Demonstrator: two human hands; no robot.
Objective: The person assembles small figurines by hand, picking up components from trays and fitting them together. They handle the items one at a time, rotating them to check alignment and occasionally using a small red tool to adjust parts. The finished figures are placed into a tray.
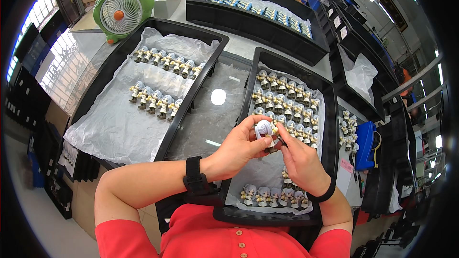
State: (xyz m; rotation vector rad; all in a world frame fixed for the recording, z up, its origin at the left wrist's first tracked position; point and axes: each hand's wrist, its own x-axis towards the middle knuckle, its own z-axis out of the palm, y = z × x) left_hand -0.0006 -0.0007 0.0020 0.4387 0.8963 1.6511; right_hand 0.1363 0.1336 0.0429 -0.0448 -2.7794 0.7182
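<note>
Grey-white hair tops the small figurine (264, 130) that is held above the right black tray (330, 129), near the middle of the scene. It is gripped by the left hand (239, 145), whose fingers (253, 120) are curled shut around its head and body, while the right hand (299, 157) is pressed against its right side, fingers pinched on a small part. Rows of like figurines (287, 102) are seen standing on white paper in that tray, and more (272, 196) along its near edge. To the left, a second tray (201, 71) with two rows is set on the table (244, 43). A green fan (123, 9) stands at the far left.
</note>
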